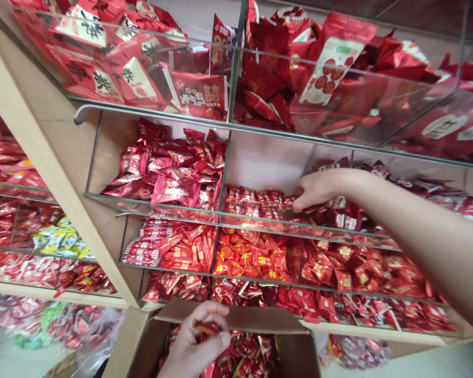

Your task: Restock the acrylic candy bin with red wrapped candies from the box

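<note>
My left hand (199, 344) is over an open cardboard box (256, 319), its fingers curled around a small red-brown wrapped candy (208, 328), only partly visible. Beneath it, red wrapped candies (256, 357) lie in the box. My right hand (319, 190) reaches into a clear-fronted shelf compartment, with its fingers bent together at the red wrapped candies (252, 202) there. Its fingertips are largely hidden, so I cannot make out what they grip.
Clear dividers (232, 68) and glass shelf edges (260, 223) separate rows of red-wrapped sweets. Larger red packets (331, 60) fill the upper shelf. A wooden upright (55, 157) stands at left. Bagged sweets (358, 350) lie on the floor.
</note>
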Available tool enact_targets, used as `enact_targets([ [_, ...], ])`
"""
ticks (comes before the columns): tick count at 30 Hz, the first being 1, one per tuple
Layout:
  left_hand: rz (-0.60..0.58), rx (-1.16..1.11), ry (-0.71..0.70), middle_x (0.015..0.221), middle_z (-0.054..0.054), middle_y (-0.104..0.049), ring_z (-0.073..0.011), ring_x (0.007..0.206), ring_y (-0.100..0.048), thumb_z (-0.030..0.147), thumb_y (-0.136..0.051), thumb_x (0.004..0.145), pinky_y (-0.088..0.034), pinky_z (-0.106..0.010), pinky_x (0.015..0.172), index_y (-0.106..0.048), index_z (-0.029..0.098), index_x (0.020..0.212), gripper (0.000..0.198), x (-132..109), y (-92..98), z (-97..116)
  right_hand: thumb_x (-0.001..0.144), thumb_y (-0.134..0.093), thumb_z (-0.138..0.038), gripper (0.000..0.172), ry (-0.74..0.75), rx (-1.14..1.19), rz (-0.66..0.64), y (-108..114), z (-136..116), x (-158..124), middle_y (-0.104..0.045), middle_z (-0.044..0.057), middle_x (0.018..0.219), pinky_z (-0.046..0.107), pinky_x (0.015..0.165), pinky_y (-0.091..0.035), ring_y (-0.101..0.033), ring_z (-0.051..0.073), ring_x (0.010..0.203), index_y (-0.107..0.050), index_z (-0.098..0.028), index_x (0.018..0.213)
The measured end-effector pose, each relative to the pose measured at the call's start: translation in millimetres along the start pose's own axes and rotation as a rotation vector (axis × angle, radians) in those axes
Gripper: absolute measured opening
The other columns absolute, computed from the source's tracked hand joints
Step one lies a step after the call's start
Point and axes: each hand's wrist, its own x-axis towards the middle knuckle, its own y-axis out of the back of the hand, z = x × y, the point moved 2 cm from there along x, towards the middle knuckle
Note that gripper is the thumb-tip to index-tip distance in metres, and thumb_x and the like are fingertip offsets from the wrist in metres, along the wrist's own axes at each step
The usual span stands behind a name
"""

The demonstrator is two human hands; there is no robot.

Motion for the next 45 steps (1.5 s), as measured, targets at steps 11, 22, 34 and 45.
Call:
enact_targets([
  [11, 0.035, -0.264, -0.049, 0.055, 0.005, -0.058, -0.0074, 0.054, -0.047, 0.038, -0.077, 0.051, -0.036, -0.021, 0.055, -0.066, 0.019, 0.065, 0.026, 7.7, -35.4, 54.1, 0.067, -0.062, -0.032, 0.036, 0.540, 0.368, 0.230, -84.6, -64.6, -140.9, -0.060, 0.005, 0.088, 0.033, 0.066, -0.041, -0.052, 0.022, 0.081, -0.057, -0.026, 0.102],
  [22, 0.039, -0.182, -0.174, 0.058, 0.006, -0.057, -0.0054, 0.054, -0.047, 0.028, -0.074, 0.056, -0.036, -0.017, 0.053, -0.064, 0.018, 0.056, 0.014, 2.5, -33.5, 56.7, 0.080, -0.047, -0.043, 0.037, 0.286, 1.221, 0.028, -146.5, -53.9, -147.4, -0.033, -0.003, 0.054, 0.023, 0.049, -0.029, -0.033, 0.010, 0.052, -0.043, -0.018, 0.052],
  [34, 0.125, -0.280, -0.012, 0.060, 0.005, -0.061, -0.0088, 0.056, -0.055, 0.031, -0.077, 0.051, -0.043, -0.020, 0.055, -0.060, 0.018, 0.060, 0.023, -0.7, -33.2, 47.7, 0.072, -0.062, -0.034, 0.015, 0.169, 1.711, -0.205, -168.2, -65.5, -160.5, -0.059, -0.002, 0.060, 0.024, 0.057, -0.040, -0.050, 0.010, 0.055, -0.060, -0.020, 0.068],
  [45, 0.054, -0.510, 0.257, 0.061, -0.001, -0.063, -0.0101, 0.054, -0.057, 0.024, -0.069, 0.063, -0.048, -0.020, 0.054, -0.062, 0.011, 0.071, 0.017, 6.1, -30.9, 42.8, 0.072, -0.064, -0.028, 0.011, 0.146, 1.810, -0.358, -163.3, -72.8, -150.5, -0.062, 0.000, 0.068, 0.022, 0.060, -0.039, -0.050, 0.008, 0.059, -0.065, -0.018, 0.076],
])
